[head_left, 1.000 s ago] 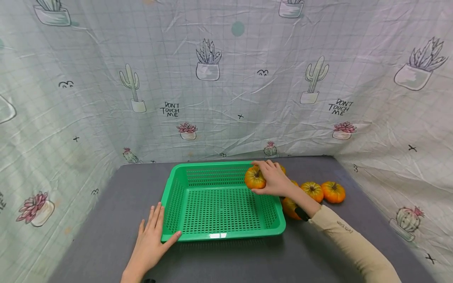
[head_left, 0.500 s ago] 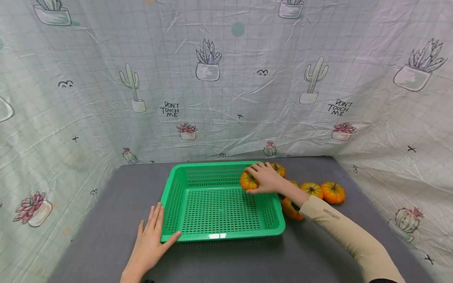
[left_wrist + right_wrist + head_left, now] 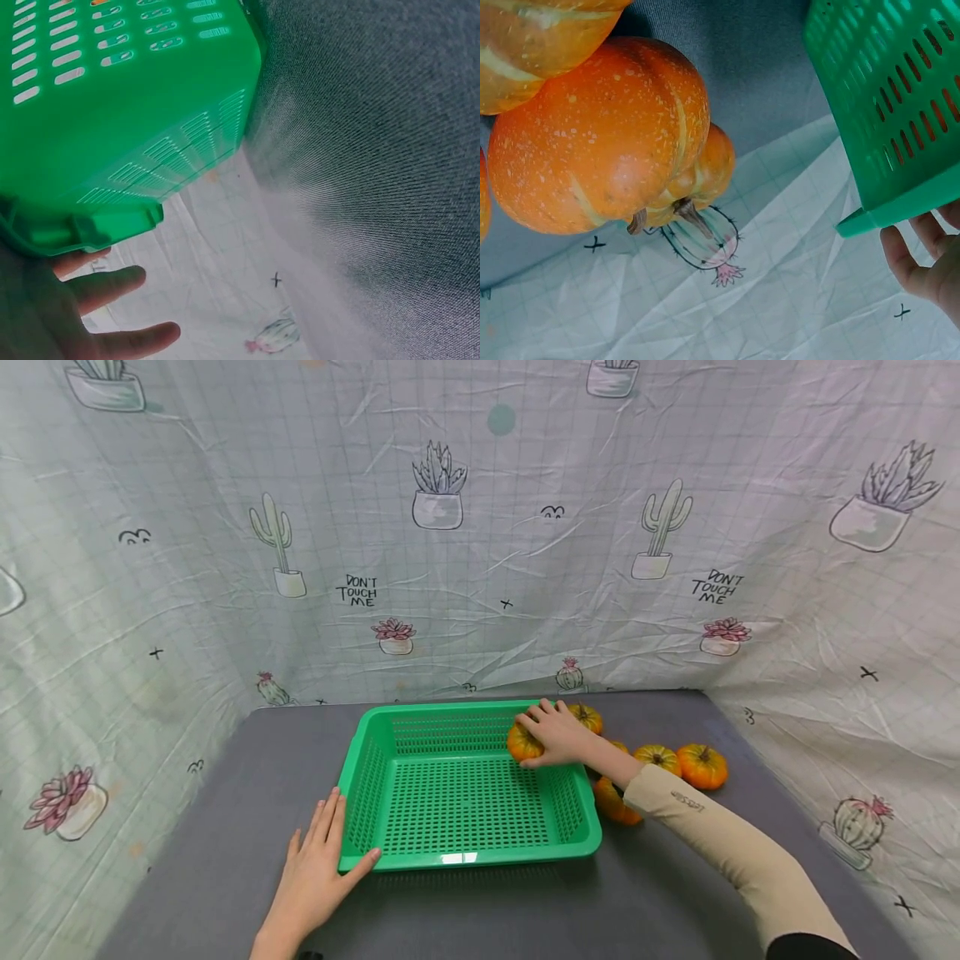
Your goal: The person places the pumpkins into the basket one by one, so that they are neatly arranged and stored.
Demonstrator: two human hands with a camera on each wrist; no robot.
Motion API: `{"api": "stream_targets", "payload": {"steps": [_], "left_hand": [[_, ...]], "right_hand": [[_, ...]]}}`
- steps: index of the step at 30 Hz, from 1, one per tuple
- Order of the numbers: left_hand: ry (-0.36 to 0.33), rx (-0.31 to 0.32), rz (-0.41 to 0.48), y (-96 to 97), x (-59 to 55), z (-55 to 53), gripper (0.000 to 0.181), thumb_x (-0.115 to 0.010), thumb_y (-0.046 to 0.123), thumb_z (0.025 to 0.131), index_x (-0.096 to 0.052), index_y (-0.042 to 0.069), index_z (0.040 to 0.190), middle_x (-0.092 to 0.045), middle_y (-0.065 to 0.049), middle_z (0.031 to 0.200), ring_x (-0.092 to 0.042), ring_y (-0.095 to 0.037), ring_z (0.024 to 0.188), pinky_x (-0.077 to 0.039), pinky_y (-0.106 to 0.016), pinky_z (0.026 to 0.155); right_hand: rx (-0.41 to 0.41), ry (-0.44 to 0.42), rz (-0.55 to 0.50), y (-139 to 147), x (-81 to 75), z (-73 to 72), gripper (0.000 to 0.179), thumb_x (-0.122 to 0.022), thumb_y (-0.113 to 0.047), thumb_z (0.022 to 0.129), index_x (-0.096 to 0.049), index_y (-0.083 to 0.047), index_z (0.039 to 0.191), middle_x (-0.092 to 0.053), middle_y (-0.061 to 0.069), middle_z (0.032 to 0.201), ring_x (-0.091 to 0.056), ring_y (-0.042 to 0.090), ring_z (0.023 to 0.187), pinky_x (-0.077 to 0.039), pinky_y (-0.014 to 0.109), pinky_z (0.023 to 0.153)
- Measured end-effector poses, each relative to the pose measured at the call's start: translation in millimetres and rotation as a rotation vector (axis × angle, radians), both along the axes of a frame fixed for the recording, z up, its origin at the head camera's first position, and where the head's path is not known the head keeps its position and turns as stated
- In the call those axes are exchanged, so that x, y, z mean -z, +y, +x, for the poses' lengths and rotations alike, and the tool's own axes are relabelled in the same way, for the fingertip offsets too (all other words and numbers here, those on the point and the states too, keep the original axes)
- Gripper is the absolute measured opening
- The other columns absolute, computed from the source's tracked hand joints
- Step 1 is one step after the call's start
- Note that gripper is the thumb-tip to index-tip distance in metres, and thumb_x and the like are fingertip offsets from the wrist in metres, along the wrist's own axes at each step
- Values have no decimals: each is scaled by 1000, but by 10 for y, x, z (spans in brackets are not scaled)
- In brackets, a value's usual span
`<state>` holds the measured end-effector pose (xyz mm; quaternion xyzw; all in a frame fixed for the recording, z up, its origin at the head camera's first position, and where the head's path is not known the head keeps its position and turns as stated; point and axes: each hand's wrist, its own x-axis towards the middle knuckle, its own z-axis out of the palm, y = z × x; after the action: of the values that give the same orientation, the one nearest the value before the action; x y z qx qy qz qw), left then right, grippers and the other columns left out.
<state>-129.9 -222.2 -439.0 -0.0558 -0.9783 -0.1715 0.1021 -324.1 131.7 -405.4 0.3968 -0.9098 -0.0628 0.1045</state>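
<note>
A green plastic basket [image 3: 465, 862] with slotted walls sits on the grey table. At its back right corner my right hand [image 3: 557, 733] grips a small orange pumpkin [image 3: 522, 743] inside the rim. My left hand [image 3: 311, 868] rests against the basket's front left corner, fingers fairly straight along the outside and thumb at the front rim. In the left wrist view, spread fingers [image 3: 112, 289] show beneath the basket's edge [image 3: 82, 225]. The right wrist view has the fingers [image 3: 900, 259] of my right hand by the rim; the held pumpkin shows only through the slots.
Several more pumpkins lie on the table right of the basket, including one at the far right [image 3: 702, 767], one near my forearm [image 3: 617, 802] and one behind my wrist [image 3: 586, 718]. A cactus-print curtain [image 3: 480, 568] hangs around the grey table [image 3: 300, 752].
My right hand has carried the pumpkin a little left and lower into the basket, and its movement has slowed. My left hand keeps its place at the corner.
</note>
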Motion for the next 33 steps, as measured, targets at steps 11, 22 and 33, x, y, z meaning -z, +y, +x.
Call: {"api": "stream_targets", "payload": {"steps": [11, 22, 33], "left_hand": [[-4, -11, -17, -2, -6, -26, 89, -48, 59, 82, -16, 3, 143, -14, -15, 149, -24, -42, 130, -28, -62, 91], [22, -4, -26, 3, 20, -7, 87, -52, 55, 82, -19, 1, 142, -17, -16, 148, -26, -43, 129, -29, -63, 89], [2, -18, -27, 2, 17, 2, 87, -50, 56, 82, -18, 2, 143, -15, -14, 149, -23, -41, 132, -27, -62, 92]], "right_hand": [[-13, 23, 54, -54, 101, -76, 69, -58, -60, 74, -48, -12, 123, -48, 10, 107, -40, 26, 93, -33, 42, 75], [-13, -9, 126, -103, 203, -23, 69, -57, -61, 75, -47, -13, 124, -47, 11, 113, -42, 27, 101, -35, 45, 79], [-85, -10, 201, -140, 215, -18, 64, -63, -60, 69, -46, -33, 125, -47, 10, 110, -39, 25, 95, -31, 40, 72]]}}
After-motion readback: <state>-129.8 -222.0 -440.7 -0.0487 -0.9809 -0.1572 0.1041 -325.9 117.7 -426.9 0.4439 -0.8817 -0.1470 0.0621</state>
